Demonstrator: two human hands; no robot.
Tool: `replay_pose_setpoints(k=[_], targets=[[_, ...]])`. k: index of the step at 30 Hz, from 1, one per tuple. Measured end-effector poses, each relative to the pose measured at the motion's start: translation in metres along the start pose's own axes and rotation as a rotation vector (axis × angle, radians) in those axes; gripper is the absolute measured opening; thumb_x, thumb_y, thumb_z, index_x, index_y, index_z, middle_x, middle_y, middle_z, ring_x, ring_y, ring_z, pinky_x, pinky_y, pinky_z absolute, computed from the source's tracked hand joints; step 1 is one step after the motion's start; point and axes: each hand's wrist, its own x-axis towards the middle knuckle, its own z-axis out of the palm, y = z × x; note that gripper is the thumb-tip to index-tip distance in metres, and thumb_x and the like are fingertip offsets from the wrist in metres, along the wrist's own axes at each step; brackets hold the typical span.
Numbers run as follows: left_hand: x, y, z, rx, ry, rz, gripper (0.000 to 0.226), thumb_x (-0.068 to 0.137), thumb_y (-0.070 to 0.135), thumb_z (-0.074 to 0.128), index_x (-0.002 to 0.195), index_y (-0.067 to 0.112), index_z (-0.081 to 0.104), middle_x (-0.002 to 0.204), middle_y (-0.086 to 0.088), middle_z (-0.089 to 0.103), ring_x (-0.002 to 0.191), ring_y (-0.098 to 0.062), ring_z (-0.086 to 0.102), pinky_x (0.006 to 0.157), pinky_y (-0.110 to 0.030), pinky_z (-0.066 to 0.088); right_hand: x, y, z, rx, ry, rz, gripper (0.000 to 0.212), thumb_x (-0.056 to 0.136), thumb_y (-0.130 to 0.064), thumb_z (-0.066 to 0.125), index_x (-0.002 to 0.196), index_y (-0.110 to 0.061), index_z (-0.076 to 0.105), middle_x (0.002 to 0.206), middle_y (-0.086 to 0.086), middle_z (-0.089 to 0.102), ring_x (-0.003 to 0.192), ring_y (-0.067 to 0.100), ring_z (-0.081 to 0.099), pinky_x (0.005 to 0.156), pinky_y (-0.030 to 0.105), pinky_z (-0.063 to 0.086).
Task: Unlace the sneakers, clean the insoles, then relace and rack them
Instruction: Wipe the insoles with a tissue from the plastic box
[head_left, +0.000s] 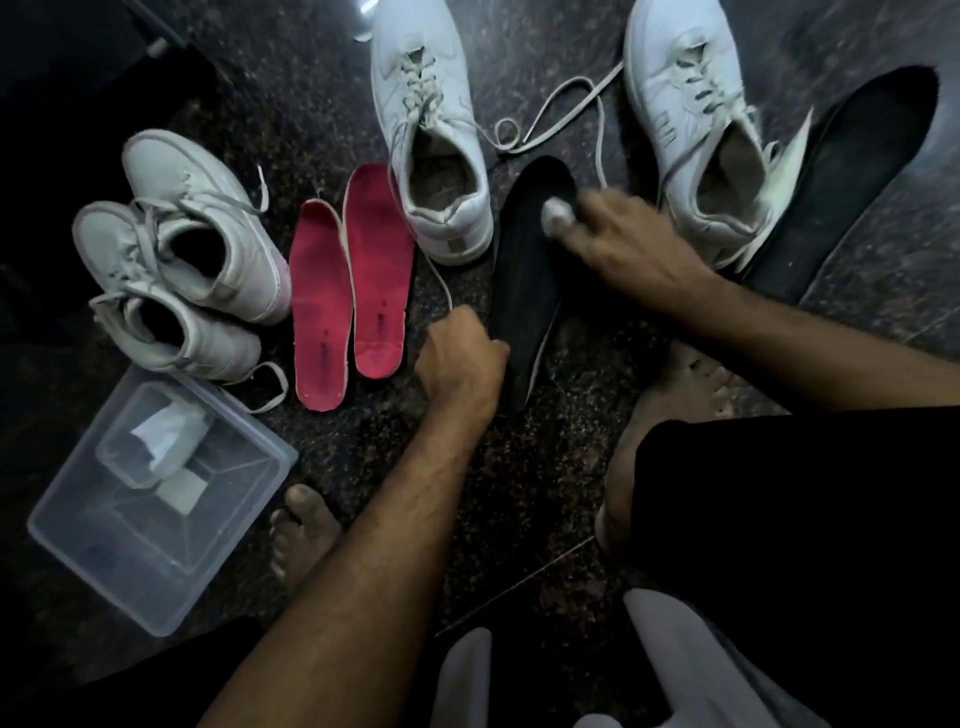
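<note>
A black insole (524, 291) lies on the dark stone floor. My left hand (460, 353) grips its near left edge. My right hand (623, 244) pinches a small white wipe (556, 213) against the insole's far end; that hand is blurred. Two large white sneakers (431, 135) (701, 140) stand beyond, laces loosened. A second black insole (852, 176) lies at the far right. Two pink insoles (348, 280) lie side by side to the left, next to a smaller pair of white sneakers (182, 254).
A clear plastic box (156, 499) holding white wipes sits at lower left. My bare feet (301, 535) (670, 415) rest on the floor. A loose white lace (550, 114) curls between the large sneakers. White cloth (675, 670) lies at the bottom edge.
</note>
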Motion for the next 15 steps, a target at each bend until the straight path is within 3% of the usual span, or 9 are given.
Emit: replay_pose_setpoints(k=[2,3,5,7,8,9,12,13,15], targets=[[0.000,0.002,0.001,0.005,0.004,-0.011,0.023,0.082,0.027,0.070,0.102,0.016,0.065,0.105,-0.010,0.068,0.099,-0.034,0.066,0.080,-0.040,0.053,0.003,-0.006,0.001,-0.014,-0.007,-0.352,0.037,0.103,-0.022,0.034,0.136,-0.011,0.049,0.106,0.011,0.051,0.090,0.031,0.052,0.069,0.042,0.042],[-0.001,0.002,0.002,-0.005,0.006,-0.016,0.023,0.082,0.027,0.070,0.101,0.015,0.065,0.105,-0.011,0.068,0.099,-0.035,0.066,0.081,-0.041,0.054,0.005,-0.008,0.000,-0.050,-0.032,-0.426,0.035,0.103,-0.023,0.037,0.134,-0.013,0.050,0.104,0.009,0.051,0.089,0.029,0.052,0.067,0.041,0.042],[-0.002,0.003,0.001,-0.039,0.000,-0.021,0.023,0.082,0.026,0.070,0.101,0.014,0.064,0.105,-0.010,0.067,0.098,-0.034,0.065,0.080,-0.040,0.053,0.017,0.006,0.005,-0.127,-0.026,-0.318,0.034,0.100,-0.020,0.043,0.131,-0.012,0.052,0.103,0.014,0.053,0.089,0.034,0.054,0.065,0.041,0.042],[-0.002,0.004,-0.001,-0.067,-0.017,-0.029,0.023,0.082,0.025,0.071,0.101,0.014,0.065,0.105,-0.010,0.067,0.098,-0.033,0.065,0.079,-0.039,0.052,0.033,0.023,-0.003,-0.091,-0.014,0.044,0.035,0.099,-0.014,0.040,0.130,-0.003,0.053,0.105,0.025,0.055,0.093,0.043,0.057,0.064,0.044,0.042],[-0.002,0.004,-0.002,-0.079,-0.023,-0.033,0.023,0.082,0.025,0.072,0.101,0.014,0.066,0.105,-0.009,0.068,0.098,-0.033,0.066,0.079,-0.039,0.052,0.040,0.030,-0.008,-0.059,-0.018,0.129,0.037,0.098,-0.014,0.038,0.131,0.000,0.051,0.106,0.028,0.054,0.093,0.045,0.056,0.063,0.045,0.042],[-0.002,0.004,-0.004,-0.091,-0.023,-0.039,0.023,0.081,0.025,0.072,0.100,0.014,0.066,0.105,-0.009,0.068,0.098,-0.032,0.066,0.078,-0.038,0.052,0.043,0.031,-0.012,-0.062,0.029,0.085,0.039,0.099,-0.015,0.037,0.132,-0.001,0.050,0.106,0.027,0.053,0.092,0.044,0.056,0.061,0.046,0.042],[-0.001,0.005,-0.003,-0.092,-0.023,-0.060,0.026,0.080,0.028,0.075,0.101,0.015,0.067,0.106,-0.009,0.068,0.099,-0.033,0.066,0.081,-0.038,0.053,0.047,0.014,-0.014,-0.087,0.057,-0.435,0.034,0.101,-0.021,0.037,0.127,-0.009,0.054,0.103,0.016,0.050,0.085,0.034,0.053,0.061,0.043,0.043],[-0.001,0.005,-0.003,-0.086,-0.023,-0.064,0.027,0.080,0.028,0.075,0.101,0.015,0.067,0.107,-0.010,0.068,0.100,-0.033,0.066,0.083,-0.039,0.054,0.045,0.008,-0.016,-0.130,0.033,-0.506,0.033,0.100,-0.022,0.037,0.124,-0.011,0.055,0.104,0.014,0.051,0.085,0.033,0.054,0.062,0.042,0.044],[-0.001,0.006,-0.001,-0.088,-0.023,-0.063,0.026,0.080,0.027,0.075,0.101,0.015,0.067,0.107,-0.010,0.068,0.100,-0.034,0.066,0.084,-0.041,0.055,0.048,0.013,-0.009,-0.211,0.034,-0.332,0.033,0.098,-0.020,0.037,0.120,-0.006,0.056,0.104,0.018,0.054,0.088,0.037,0.057,0.063,0.044,0.046]])
